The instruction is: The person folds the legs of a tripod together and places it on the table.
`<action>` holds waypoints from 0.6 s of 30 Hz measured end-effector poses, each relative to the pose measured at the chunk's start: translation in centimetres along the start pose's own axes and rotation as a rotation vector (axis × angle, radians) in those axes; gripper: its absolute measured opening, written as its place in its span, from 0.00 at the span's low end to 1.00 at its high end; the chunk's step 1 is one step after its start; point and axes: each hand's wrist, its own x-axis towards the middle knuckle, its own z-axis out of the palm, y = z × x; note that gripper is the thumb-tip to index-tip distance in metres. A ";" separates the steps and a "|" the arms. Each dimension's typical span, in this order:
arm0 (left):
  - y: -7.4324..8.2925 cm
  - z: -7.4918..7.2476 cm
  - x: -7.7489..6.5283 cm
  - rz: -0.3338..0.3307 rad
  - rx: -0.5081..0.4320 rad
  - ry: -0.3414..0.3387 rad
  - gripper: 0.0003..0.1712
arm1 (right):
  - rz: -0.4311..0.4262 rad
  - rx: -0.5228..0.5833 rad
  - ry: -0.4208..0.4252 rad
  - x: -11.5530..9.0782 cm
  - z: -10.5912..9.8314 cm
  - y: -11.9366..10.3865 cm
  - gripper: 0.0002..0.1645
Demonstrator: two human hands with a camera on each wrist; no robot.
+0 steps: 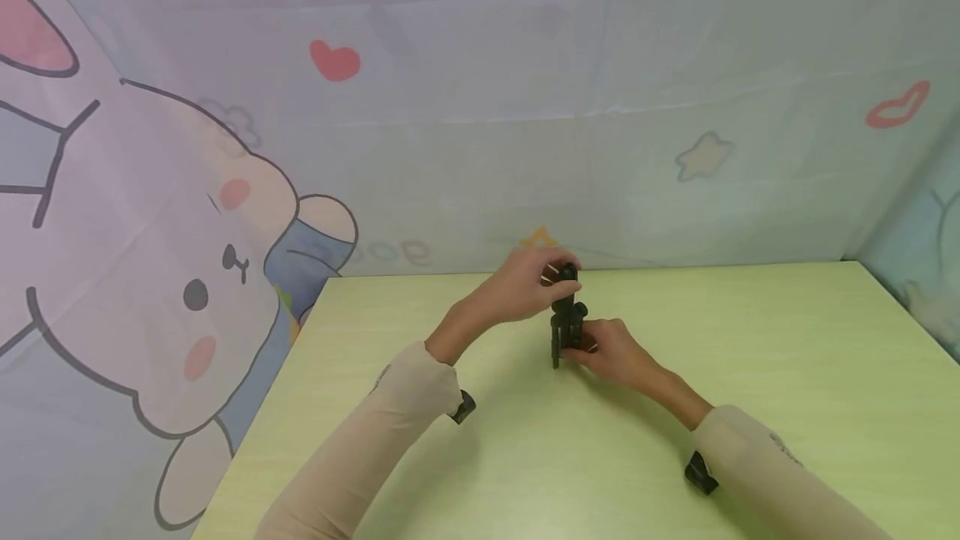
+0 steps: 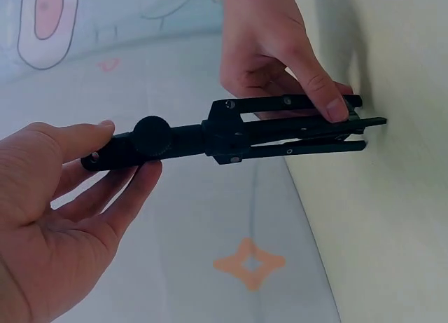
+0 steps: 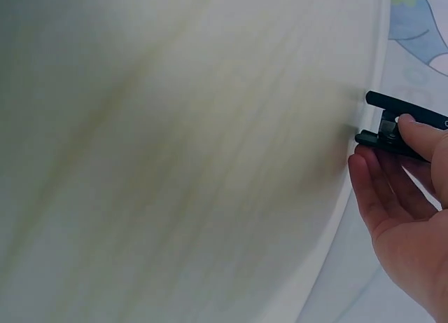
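Note:
A small black tripod stands upright between both hands, its legs folded close together and pointing down at the table. My left hand grips its top from the left, with thumb and fingers on either side of the upper stem beside a round knob. Lower down on the right, my right hand pinches the legs near their feet. The left wrist view shows the right thumb lying against one leg. In the right wrist view only the leg ends show, held between thumb and fingers, close over the tabletop.
The pale yellow-green table spreads around the hands. Behind it hangs a light cloth backdrop with hearts, stars and a large cartoon rabbit at the left. Dark wrist-camera pieces stick out under both sleeves.

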 end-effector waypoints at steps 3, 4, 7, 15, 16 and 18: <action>0.0 -0.1 0.0 0.019 0.000 0.012 0.11 | -0.008 0.000 0.007 0.2 0.1 -0.1 0.05; -0.1 -0.2 0.0 0.021 -0.003 0.014 0.11 | -0.011 -0.005 0.006 0.2 0.1 -0.1 0.05; -0.2 -0.3 -0.3 0.018 -0.010 0.028 0.09 | -0.027 -0.017 0.003 0.3 0.0 0.0 0.04; -1.9 -0.5 -1.8 -0.018 -0.028 0.130 0.07 | -0.006 0.003 -0.011 0.1 -1.3 0.4 0.05; -2.2 -0.5 -2.0 -0.024 -0.044 0.140 0.07 | 0.002 0.010 -0.020 0.0 -1.5 0.5 0.05; -2.7 -0.5 -2.4 -0.034 -0.079 0.156 0.07 | 0.019 0.022 -0.033 -0.2 -1.9 0.7 0.06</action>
